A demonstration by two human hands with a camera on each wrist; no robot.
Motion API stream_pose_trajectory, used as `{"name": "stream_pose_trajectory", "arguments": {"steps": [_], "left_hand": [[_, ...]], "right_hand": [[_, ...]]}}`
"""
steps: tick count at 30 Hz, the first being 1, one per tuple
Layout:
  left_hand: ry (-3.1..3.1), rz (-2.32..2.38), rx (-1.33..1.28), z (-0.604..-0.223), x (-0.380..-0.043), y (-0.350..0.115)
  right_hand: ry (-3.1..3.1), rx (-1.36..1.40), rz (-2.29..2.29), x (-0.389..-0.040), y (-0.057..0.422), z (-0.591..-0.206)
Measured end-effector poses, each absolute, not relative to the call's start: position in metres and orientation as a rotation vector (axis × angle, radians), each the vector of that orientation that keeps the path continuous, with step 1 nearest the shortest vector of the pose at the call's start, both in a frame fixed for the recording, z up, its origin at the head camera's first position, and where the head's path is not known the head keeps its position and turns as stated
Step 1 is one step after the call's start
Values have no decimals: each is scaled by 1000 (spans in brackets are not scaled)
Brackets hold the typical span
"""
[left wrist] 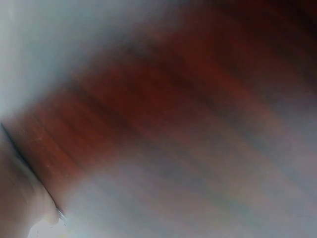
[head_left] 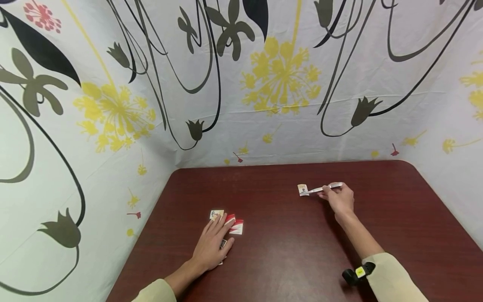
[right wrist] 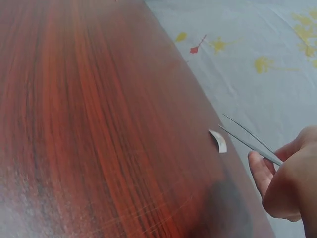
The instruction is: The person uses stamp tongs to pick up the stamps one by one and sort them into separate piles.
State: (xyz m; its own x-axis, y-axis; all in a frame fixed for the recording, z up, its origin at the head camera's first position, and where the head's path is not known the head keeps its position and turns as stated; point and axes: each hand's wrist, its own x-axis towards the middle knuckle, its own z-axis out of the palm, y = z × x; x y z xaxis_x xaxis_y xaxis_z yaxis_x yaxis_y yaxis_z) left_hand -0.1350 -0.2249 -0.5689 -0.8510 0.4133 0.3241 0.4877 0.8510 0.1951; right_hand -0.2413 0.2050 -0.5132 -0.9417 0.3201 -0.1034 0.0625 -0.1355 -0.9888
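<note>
Silver tweezers [head_left: 317, 190] are pinched in my right hand [head_left: 341, 200] over the far right part of the table. In the head view their tips overlap a small printed paper piece [head_left: 302, 189]. The right wrist view shows the tweezers [right wrist: 250, 145] with tips spread apart, just beside the curved paper piece [right wrist: 218, 143]. My left hand [head_left: 212, 248] lies with fingers extended over several small paper pieces. A pale printed piece [head_left: 216, 214] and a red-and-white piece [head_left: 236, 227] show past its fingers; others are partly hidden beneath the hand.
The dark red wood-grain table [head_left: 279, 251] has rounded far corners. A patterned cloth [head_left: 241, 142] hangs behind it and along both sides. A black wrist camera [head_left: 351, 277] sits at my right cuff. The left wrist view is badly blurred.
</note>
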Motion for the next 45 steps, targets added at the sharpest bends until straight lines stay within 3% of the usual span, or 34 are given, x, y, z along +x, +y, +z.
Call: {"name": "stream_pose_trajectory", "arguments": {"steps": [16,30,45], "left_hand": [[-2752,-366,-673,-572,-136,-225],[-2749,-418,-711,-567,-135,-226],[-2816,-371,-533,-570,-135,-225]], "right_hand": [[-1982,-233,2371,-233,148,-491],[-1931,-256,2511,-242,83,-512],[-1941,-226,2539,-241,30,-516]]}}
